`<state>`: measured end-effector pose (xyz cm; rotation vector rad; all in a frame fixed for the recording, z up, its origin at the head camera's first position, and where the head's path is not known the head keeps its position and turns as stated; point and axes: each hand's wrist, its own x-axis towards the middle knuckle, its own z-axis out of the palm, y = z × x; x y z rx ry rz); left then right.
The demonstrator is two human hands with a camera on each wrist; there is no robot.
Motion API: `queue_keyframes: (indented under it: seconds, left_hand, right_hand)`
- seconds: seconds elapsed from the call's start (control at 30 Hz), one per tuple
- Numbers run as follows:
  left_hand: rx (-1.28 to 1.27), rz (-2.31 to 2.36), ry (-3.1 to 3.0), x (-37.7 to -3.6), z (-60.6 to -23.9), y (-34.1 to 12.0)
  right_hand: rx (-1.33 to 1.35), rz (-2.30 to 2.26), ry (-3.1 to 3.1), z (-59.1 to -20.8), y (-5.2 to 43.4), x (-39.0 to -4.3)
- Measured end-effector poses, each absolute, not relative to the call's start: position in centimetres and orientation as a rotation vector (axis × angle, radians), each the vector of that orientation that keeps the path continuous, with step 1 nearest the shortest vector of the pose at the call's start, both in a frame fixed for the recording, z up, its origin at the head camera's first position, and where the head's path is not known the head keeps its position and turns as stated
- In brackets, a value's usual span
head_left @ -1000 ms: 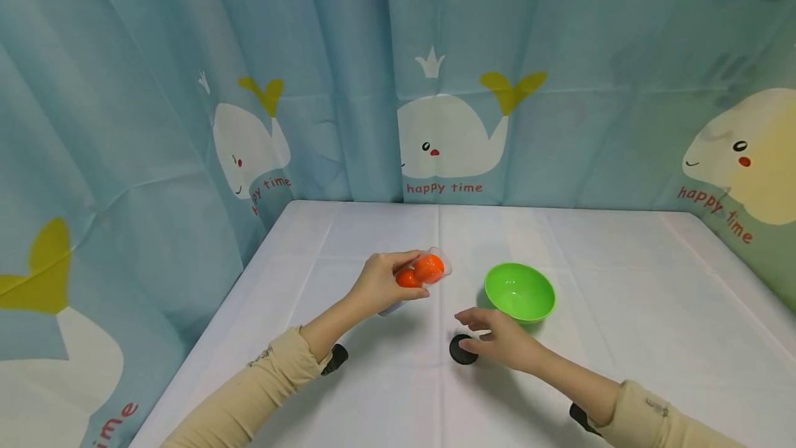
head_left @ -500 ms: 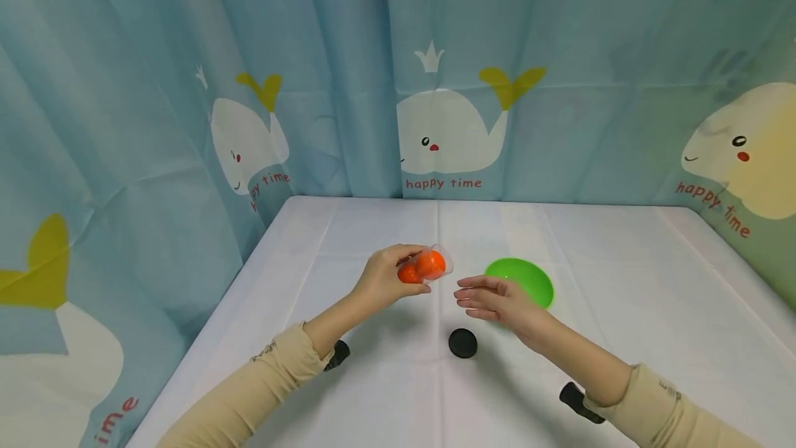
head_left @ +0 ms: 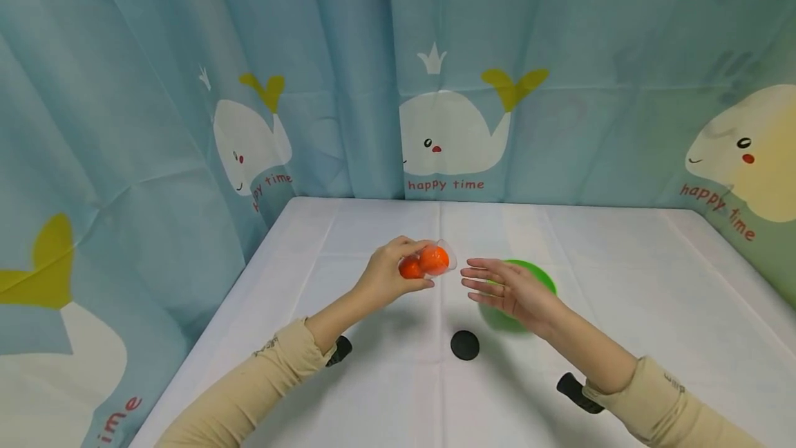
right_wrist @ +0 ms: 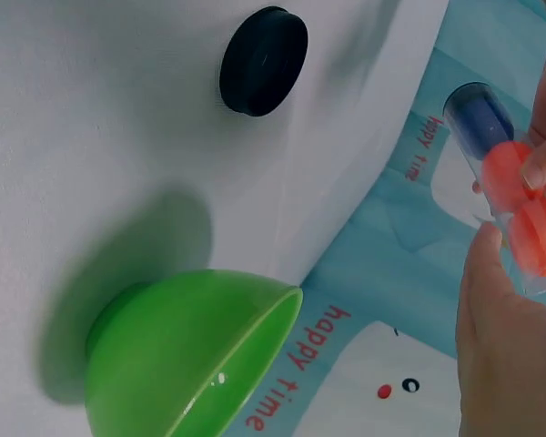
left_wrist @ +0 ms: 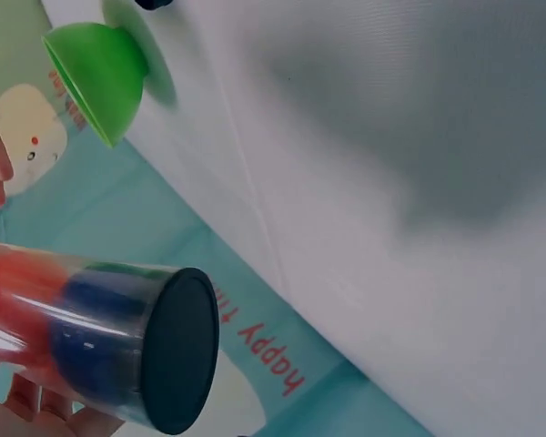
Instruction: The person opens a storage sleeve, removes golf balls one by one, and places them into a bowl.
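The left hand [head_left: 388, 276] has its grip clamped round a clear tube [head_left: 425, 263], held tilted above the surface [head_left: 622, 310] with its open mouth toward the right hand [head_left: 513, 289]. Two orange balls [head_left: 433, 259] sit near the mouth; the left wrist view shows a blue ball [left_wrist: 96, 314] deeper in, next to the tube's black base [left_wrist: 177, 361]. The right hand hovers just beside the mouth, fingers [head_left: 481, 275] straight and spread, grip apart and holding nothing; whether a fingertip touches the tube cannot be told. In the right wrist view the tube [right_wrist: 510, 205] lies close to the right palm [right_wrist: 510, 355].

A green bowl [head_left: 535, 278] stands on the surface right under and behind the right hand, partly hidden by it. A black lid [head_left: 464, 345] lies flat on the surface nearer the person, apart from the bowl and both hands. Beige sleeves [head_left: 249, 393] cover both forearms. A blue whale-print curtain [head_left: 435, 75] hangs behind the surface
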<state>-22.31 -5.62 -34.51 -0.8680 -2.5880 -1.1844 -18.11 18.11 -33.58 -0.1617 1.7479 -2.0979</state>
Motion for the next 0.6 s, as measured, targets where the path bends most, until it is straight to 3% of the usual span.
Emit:
queue_keyframes:
  seconds: [0.6]
  left_hand:
    - [-0.929,-1.127,-2.647,-22.6,-33.7,-5.0]
  right_hand:
    - [-0.088,-2.183,1.652,-33.1,17.5,-19.4]
